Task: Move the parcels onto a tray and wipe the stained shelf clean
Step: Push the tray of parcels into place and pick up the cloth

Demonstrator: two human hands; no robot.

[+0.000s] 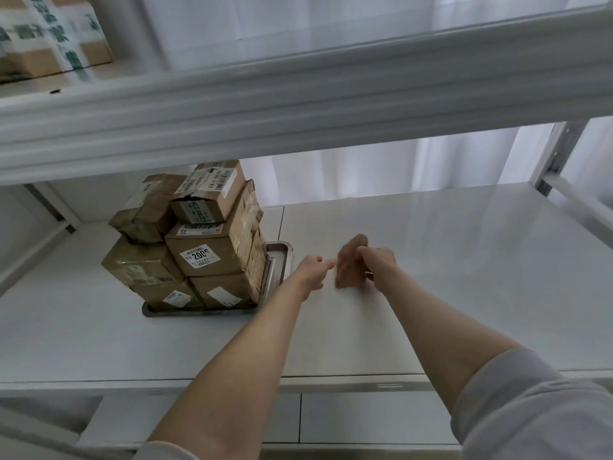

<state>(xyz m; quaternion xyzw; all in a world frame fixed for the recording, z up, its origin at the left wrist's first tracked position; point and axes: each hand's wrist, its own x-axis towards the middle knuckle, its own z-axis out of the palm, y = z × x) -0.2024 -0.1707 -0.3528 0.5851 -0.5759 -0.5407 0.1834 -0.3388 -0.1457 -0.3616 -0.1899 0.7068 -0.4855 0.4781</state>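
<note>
We see the white shelf broad and bare to the right, its front edge near us. At left the metal tray lies with its long axis front to back, cardboard parcels stacked three high on it, filling all but its right rim. Just beside that rim, the brown cloth stands upright, blurred, clenched in the right hand. The left hand points at it, fingers loose, gripping nothing.
</note>
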